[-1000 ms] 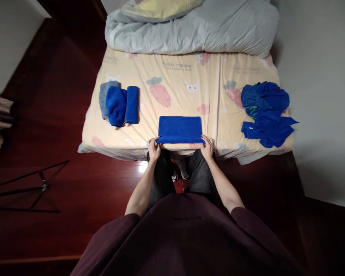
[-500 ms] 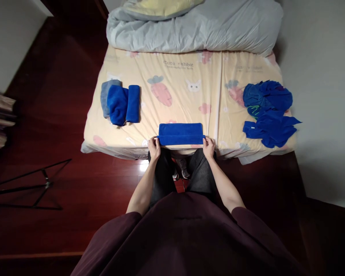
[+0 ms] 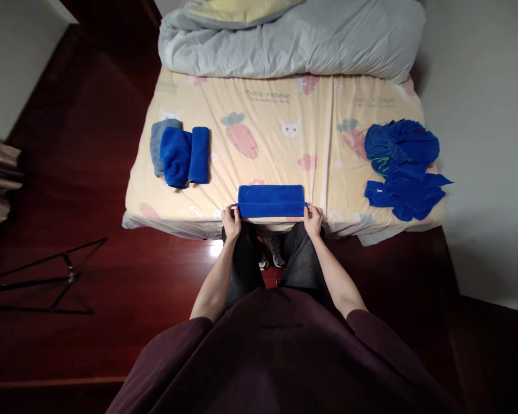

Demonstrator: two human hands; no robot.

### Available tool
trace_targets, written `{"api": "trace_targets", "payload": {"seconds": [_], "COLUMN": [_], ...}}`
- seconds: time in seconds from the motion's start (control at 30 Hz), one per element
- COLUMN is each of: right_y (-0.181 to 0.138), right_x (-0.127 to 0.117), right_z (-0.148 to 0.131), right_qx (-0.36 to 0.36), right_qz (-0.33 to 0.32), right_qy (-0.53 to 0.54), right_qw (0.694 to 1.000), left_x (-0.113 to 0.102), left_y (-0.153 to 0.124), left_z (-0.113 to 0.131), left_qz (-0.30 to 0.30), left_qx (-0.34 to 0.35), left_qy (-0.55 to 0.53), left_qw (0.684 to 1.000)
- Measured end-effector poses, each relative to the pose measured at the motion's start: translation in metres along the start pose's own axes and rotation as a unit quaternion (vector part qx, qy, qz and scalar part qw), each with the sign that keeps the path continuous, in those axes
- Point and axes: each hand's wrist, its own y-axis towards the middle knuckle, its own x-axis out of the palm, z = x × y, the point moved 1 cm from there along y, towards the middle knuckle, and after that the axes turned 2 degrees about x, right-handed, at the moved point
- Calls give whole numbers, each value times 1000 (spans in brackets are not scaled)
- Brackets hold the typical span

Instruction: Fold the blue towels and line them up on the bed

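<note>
A blue towel folded into a narrow strip lies at the near edge of the bed. My left hand pinches the strip's left near corner. My right hand pinches its right near corner. Both hands have their fingers closed on the cloth. To the far left on the bed sit folded towels, two blue and one grey behind them. A loose pile of blue cloths lies on the bed's right side.
A grey duvet is bunched at the head of the bed. The sheet is cream with carrot and rabbit prints. Dark red wooden floor surrounds the bed. A black metal stand lies on the floor at left. A white wall runs along the right.
The towel has gone from a wider rectangle to a narrower strip, its far part folded toward me. My hands have stayed at its near corners.
</note>
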Motion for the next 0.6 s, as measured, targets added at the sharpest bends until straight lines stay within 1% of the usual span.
{"api": "trace_targets", "payload": {"seconds": [0.13, 0.23, 0.3, 0.4, 0.5, 0.6], "right_y": [-1, -3, -5, -8, -9, -10], "right_x": [-1, -4, -6, -10, -13, -13], "right_z": [-2, -7, -12, -18, -21, -22], "right_qx": [-12, -38, -65, -105, -123, -128], "right_qz": [3, 14, 12, -7, -25, -46], "right_qy": [-2, -8, -15, -21, -21, -25], "right_qw": [1000, 999, 998, 994, 992, 990], "left_x": [-3, -7, -8, -9, -9, -8], "left_y": [-1, -5, -9, -13, -14, -13], "left_z": [5, 11, 15, 20, 25, 26], "left_qz": [0, 16, 11, -28, -69, -106], "left_qx": [13, 66, 104, 152, 195, 205], "left_qy": [8, 20, 29, 36, 29, 26], "left_qw": [1000, 998, 994, 987, 978, 973]}}
